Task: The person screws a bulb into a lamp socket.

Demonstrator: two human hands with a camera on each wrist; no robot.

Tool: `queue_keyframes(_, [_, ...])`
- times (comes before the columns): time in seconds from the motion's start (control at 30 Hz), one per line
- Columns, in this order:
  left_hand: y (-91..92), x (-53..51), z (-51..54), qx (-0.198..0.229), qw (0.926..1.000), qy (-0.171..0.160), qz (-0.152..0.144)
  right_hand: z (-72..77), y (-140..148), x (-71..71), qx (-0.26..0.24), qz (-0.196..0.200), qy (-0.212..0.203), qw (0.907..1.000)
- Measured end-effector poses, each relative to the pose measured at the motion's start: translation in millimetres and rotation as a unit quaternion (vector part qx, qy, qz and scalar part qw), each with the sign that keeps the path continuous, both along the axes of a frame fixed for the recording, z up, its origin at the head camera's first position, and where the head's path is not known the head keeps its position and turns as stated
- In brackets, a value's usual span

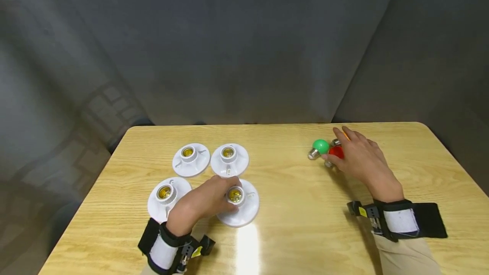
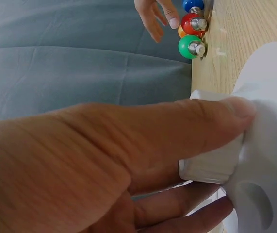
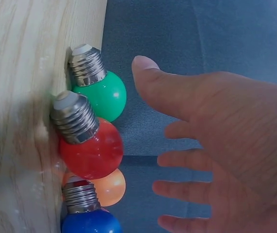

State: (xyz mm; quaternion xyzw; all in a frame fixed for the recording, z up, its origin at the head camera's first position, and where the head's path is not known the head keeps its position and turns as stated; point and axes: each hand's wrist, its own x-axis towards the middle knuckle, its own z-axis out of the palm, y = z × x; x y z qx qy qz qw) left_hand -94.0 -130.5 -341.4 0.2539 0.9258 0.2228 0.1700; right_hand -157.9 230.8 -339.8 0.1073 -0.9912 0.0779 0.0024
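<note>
The left hand point(image 1: 208, 200) curls its thumb and fingers round the raised collar of a white lamp socket point(image 1: 250, 207), nearest of several on the table. In the left wrist view the thumb of the left hand point(image 2: 128, 150) lies along that collar point(image 2: 211, 165). My right hand point(image 1: 361, 158) hovers over the bulbs with fingers spread, holding nothing. Beneath or beside it are a green bulb point(image 1: 321, 146) and a red bulb point(image 1: 336, 152). The right wrist view shows the right hand point(image 3: 225, 145) apart from the green point(image 3: 104, 97), red point(image 3: 92, 150), orange point(image 3: 110, 188) and blue point(image 3: 92, 222) bulbs.
Three other white sockets stand round the left hand: one at the back left point(image 1: 198, 162), one behind it point(image 1: 238, 162), and one at the left point(image 1: 154, 207). A dark grey curtain point(image 1: 244, 46) hangs behind the wooden table point(image 1: 298, 224).
</note>
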Motion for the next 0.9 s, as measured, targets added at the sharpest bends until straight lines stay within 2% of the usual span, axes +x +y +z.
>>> queue_keyframes(0.33, [2.4, -2.7, -1.1, -0.006, 0.9997, -0.021, 0.007, -1.3, 1, -0.6, -0.004, 0.001, 0.0, 1.0])
queue_keyframes(0.57, [3.5, -1.5, -4.1, 0.011, 0.9999, 0.008, 0.005, -2.0, 1, -2.0, -0.003, -0.002, -0.012, 0.9999])
queue_keyframes(0.73, [7.4, -1.7, -6.4, 0.012, 0.9998, 0.0, 0.016, -1.4, 1, -1.6, -0.005, -0.004, -0.026, 0.9997])
queue_keyframes(0.9, [11.1, -2.1, -10.7, 0.017, 0.9995, 0.023, 0.014, -0.9, 1, -0.3, -0.005, -0.004, -0.029, 0.9995])
